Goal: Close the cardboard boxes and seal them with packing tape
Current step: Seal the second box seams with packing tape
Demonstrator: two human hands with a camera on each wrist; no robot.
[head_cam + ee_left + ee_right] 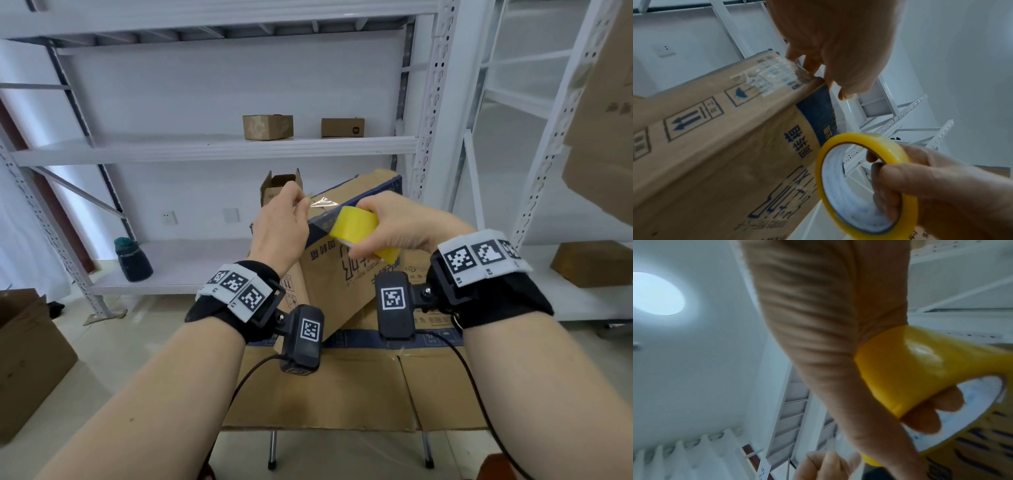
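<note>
A brown cardboard box (346, 270) with blue print stands tilted on flattened cardboard (329, 387), one corner up. My right hand (394, 222) grips a yellow roll of packing tape (359, 229) just above the box's upper edge, fingers through its core (851, 194). My left hand (281, 219) pinches the free clear end of the tape (323, 202) at the box's top corner (813, 79). A short strip spans between both hands. In the right wrist view the yellow roll (906, 363) sits under my thumb.
White metal shelving (219, 147) stands behind, with two small boxes (268, 126) on it and an open box (281, 186) behind the tilted one. A dark jar (133, 259) sits on the low shelf. Another carton (24, 359) is at the left.
</note>
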